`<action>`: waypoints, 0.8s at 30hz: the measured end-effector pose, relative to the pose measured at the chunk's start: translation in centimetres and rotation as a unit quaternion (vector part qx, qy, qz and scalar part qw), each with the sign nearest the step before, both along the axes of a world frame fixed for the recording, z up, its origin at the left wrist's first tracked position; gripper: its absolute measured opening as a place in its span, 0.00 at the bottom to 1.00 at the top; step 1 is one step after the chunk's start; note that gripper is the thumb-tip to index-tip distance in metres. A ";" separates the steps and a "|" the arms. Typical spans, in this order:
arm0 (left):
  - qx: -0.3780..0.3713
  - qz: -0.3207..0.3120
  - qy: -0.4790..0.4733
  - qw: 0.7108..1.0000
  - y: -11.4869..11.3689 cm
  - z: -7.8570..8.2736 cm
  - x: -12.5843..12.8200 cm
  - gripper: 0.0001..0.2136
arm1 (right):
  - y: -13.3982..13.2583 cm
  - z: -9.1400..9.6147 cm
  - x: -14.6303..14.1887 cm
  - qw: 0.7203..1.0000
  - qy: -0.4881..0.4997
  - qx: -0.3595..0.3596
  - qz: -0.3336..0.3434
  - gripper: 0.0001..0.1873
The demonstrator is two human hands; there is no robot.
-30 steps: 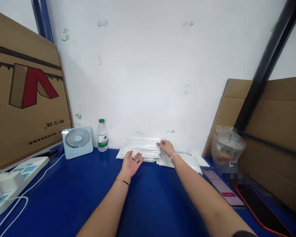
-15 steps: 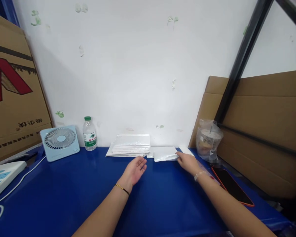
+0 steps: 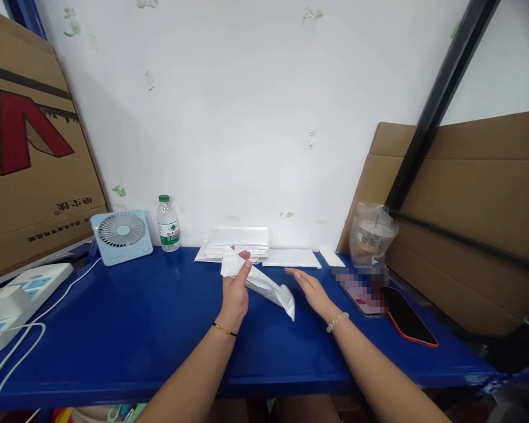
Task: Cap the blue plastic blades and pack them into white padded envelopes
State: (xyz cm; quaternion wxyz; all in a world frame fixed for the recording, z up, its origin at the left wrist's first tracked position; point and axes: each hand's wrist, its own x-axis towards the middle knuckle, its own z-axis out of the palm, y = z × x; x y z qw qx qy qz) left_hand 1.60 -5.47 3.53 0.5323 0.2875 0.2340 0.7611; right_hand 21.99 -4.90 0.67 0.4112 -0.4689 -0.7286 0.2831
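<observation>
My left hand (image 3: 237,291) grips one end of a white plastic mailer bag (image 3: 267,283), thumb on top. The bag is tilted above the table, its crumpled far end hanging down to the right. My right hand (image 3: 311,289) is open beside it, fingers stretched out and apart from the bag. Behind my left hand lies a stack of white mailers (image 3: 242,236) against the wall. To its right lie a flat white mailer (image 3: 293,258) and a small white card-like piece (image 3: 332,258).
On the blue table (image 3: 158,329) stand a light-blue fan (image 3: 122,236), a water bottle (image 3: 169,226) and a power strip (image 3: 35,291) with cables. At the right are a bagged drink cup (image 3: 372,241), a phone (image 3: 357,291) and an orange-edged phone (image 3: 409,317). Cardboard (image 3: 476,229) borders the right side.
The mailer bag has gone from my right hand at the back of the table to my left hand, nearer to me. My right hand has let go and opened. The view has tilted down.
</observation>
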 end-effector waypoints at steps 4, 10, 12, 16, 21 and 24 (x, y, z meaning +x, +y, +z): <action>0.052 -0.006 0.052 0.997 -0.2 1.8 -0.2 0.28 | 0.3 -1.8 0.2 0.999 -0.018 -0.009 -0.030 0.27; 0.055 -0.008 0.057 0.997 -0.1 5.2 -0.2 0.27 | -0.2 -2.3 -1.1 0.994 -0.110 0.028 0.004 0.27; 0.060 -0.001 0.060 0.996 0.1 6.2 -0.7 0.27 | 0.0 -2.5 -1.2 0.988 -0.152 0.038 0.005 0.27; 0.080 0.014 0.095 0.992 0.5 7.9 -2.1 0.28 | 0.3 -2.9 -1.2 0.971 -0.234 0.052 0.010 0.26; 0.124 0.027 0.187 0.974 0.7 10.2 -3.7 0.28 | 0.3 -3.2 -1.4 0.959 -0.277 0.055 0.006 0.25; 0.147 0.030 0.210 0.966 0.5 11.6 -4.3 0.28 | 0.3 -3.2 -1.4 0.957 -0.286 0.053 0.003 0.25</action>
